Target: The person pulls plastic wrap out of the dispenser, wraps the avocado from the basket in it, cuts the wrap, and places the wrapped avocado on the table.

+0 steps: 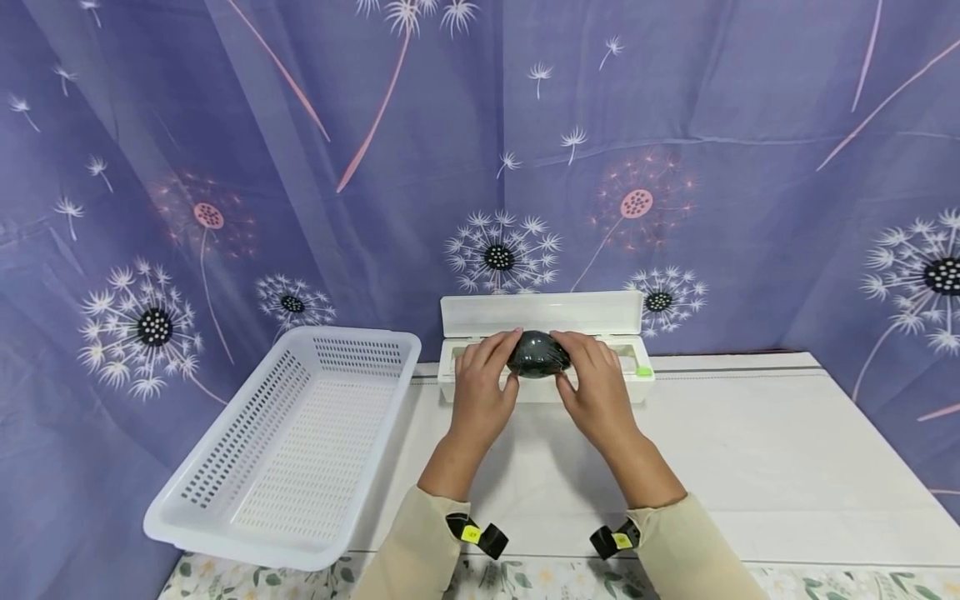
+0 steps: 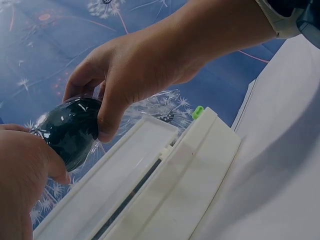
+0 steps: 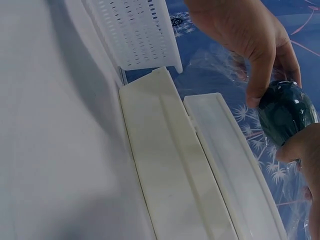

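Observation:
A dark green, rounded object (image 1: 538,354) wrapped in clear film is held between my two hands over a white film dispenser box (image 1: 543,392). My left hand (image 1: 482,379) grips its left end, thumb low and fingers above. The right end is pinched the same way by my right hand (image 1: 597,383). In the left wrist view, glossy wrap creases over the dark object (image 2: 72,131). Loose clear film hangs around both hands in the right wrist view. The dispenser's lid (image 1: 540,312) stands raised at the back, and a green slider (image 1: 643,371) sits at its right end.
A white perforated plastic basket (image 1: 352,500) stands on the left of the white-covered table (image 1: 750,467). Behind the dispenser hangs a blue-purple curtain (image 1: 420,208) with dandelion prints. A floral cloth (image 1: 847,583) runs along the front edge.

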Action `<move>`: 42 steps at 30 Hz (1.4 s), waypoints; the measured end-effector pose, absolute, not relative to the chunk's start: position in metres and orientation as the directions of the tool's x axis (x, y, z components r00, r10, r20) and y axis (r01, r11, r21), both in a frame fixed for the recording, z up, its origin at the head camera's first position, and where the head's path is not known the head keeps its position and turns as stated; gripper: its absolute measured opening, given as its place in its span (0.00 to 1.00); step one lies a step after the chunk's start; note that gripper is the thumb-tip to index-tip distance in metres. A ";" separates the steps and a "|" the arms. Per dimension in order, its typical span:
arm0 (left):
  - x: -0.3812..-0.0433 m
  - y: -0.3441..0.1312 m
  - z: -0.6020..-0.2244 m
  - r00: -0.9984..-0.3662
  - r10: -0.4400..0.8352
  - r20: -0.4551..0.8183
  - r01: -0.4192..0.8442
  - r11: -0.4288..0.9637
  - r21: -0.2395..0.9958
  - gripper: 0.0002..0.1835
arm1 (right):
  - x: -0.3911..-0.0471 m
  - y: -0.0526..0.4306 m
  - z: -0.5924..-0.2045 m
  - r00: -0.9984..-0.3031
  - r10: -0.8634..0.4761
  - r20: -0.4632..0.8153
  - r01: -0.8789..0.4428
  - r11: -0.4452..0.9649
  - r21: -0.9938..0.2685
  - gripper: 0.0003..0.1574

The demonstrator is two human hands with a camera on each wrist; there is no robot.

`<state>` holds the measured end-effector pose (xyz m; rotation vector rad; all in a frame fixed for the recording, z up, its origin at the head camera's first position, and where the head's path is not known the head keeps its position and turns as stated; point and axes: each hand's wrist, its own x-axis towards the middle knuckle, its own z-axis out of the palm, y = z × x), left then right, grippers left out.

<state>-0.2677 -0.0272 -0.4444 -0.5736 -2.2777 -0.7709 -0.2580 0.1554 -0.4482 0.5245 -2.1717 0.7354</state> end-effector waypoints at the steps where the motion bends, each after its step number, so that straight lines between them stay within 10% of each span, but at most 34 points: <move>1: -0.267 -0.027 -0.444 -0.687 0.186 0.702 0.574 0.731 0.369 0.38 | -0.258 0.155 -0.448 -0.620 -0.128 0.774 -0.573 0.748 -0.335 0.43; 42: -0.248 -0.027 -0.416 -0.613 0.165 0.773 0.611 0.719 0.331 0.38 | -0.242 0.156 -0.419 -0.574 -0.134 0.808 -0.614 0.723 -0.317 0.43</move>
